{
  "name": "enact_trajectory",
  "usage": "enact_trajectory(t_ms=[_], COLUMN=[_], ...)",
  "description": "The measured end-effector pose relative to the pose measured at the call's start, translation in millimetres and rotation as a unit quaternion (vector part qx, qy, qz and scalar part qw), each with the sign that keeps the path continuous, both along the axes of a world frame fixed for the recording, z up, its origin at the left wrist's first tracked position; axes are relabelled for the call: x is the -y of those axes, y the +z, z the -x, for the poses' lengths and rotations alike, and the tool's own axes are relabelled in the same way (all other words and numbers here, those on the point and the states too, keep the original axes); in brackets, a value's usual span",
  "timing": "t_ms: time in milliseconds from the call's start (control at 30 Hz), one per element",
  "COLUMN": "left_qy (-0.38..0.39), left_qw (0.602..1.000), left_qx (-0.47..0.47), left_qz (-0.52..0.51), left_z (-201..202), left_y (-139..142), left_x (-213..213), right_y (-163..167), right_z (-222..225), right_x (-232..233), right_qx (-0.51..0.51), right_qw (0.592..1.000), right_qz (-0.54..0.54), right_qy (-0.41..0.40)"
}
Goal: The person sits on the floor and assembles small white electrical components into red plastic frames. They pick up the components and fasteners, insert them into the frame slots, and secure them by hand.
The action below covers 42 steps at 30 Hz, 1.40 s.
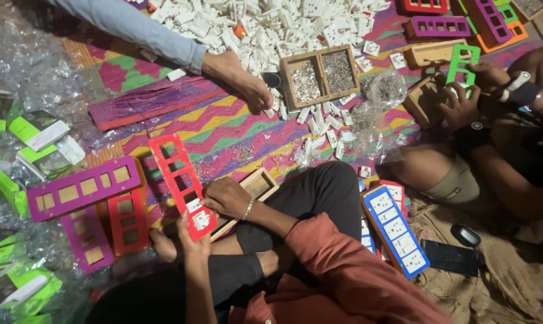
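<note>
Red frame, a long plastic strip with square windows, is lying slantwise across the person's lap and a shallow wooden tray, over the striped mat. Both hands are working at its near end: the right hand is pressing down on a white socket seated in one window, fingers curled over it, while the left hand is gripping the frame's bottom edge beside a second socket. It looks like a fitting step, with the upper windows still bare; filling one would call for another socket from the white heap and square alignment before pushing. A purple frame and a shorter red one are lying just left. Green-and-white packets in clear wrap are crowding the left edge. A filled blue frame is resting by the right knee. Another person's hands are holding a green frame, possibly over a wooden block.
</note>
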State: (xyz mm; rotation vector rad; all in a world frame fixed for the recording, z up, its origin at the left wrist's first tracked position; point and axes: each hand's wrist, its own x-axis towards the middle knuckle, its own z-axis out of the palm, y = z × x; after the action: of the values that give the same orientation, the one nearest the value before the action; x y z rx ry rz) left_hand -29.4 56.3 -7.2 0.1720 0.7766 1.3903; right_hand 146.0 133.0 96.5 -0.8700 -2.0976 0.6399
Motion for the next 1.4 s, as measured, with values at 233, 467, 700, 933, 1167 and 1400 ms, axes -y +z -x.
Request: enact_trajectory(t_ms=[233,467,700,933,1167,1400], left_qy=[0.005,0.067,0.059,0.052,0.056,0.037], left_qw=[1.0,0.996,0.998,0.998,0.998,0.998], left_qx=[-0.001,0.052,0.0,-0.016,-0.003,-0.032], left_qz=[0.015,-0.004,0.021,0.032,0.03,0.027], left_z=[3.5,15.0,17.8,15.5,15.8,17.5], left_y=[-4.1,-9.3,-7.3,-2.3,-9.1,-11.5], left_x=[-4.8,-2.7,-3.9,-2.7,-2.6,-0.4], right_y=[0.2,1.0,0.1,-1.3,-2.7,1.5], right_z=[3.5,8.1,12.6,16.2,16.5,16.0], right_x=[6.0,5.8,4.4,5.3,4.9,0.4], right_qx=[-0.042,-0.033,0.002,0.012,0.009,0.011], right_qw=[0.998,0.994,0.996,0.998,1.0,0.999], right_qz=[-0.043,-0.102,-0.087,-0.063,-0.026,-0.032], right_qy=[-0.004,-0.003,-0.011,-0.016,-0.002,0.012])
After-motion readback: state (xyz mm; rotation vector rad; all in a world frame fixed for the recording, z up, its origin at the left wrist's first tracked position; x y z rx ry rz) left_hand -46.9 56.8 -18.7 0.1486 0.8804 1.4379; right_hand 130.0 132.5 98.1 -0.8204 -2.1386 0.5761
